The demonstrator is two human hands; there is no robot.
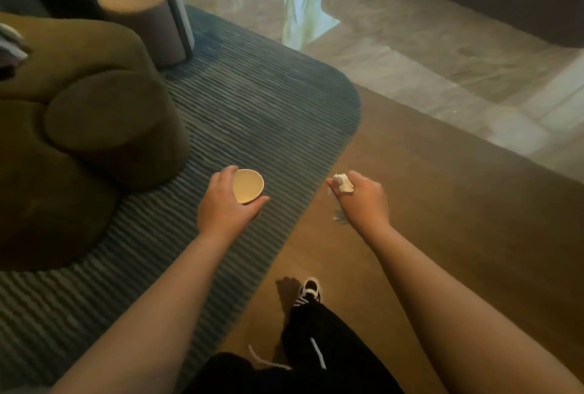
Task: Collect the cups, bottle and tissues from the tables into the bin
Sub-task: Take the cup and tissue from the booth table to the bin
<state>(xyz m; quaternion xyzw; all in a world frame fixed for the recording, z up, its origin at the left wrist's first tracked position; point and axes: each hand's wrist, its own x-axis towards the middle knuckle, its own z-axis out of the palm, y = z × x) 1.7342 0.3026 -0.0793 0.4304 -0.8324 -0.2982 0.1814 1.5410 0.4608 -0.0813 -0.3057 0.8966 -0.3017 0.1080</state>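
My left hand point(222, 204) is wrapped around a tan paper cup point(247, 185), held upright with its open mouth facing up and nothing visible inside. My right hand point(363, 201) is closed on crumpled white tissues point(343, 183); a bit of tissue also hangs below the fist. Both hands are held out in front of me above the floor, the left over the ribbed rug, the right over the wooden strip. No bin, bottle or table with litter is in view.
An olive-green rounded sofa point(79, 128) fills the left side on a blue-grey ribbed rug point(252, 115). A round side table point(148, 21) with a lamp stands at the back left. Wood floor point(442, 220) and glossy stone floor point(426, 55) lie to the right. My foot point(311, 289) steps forward.
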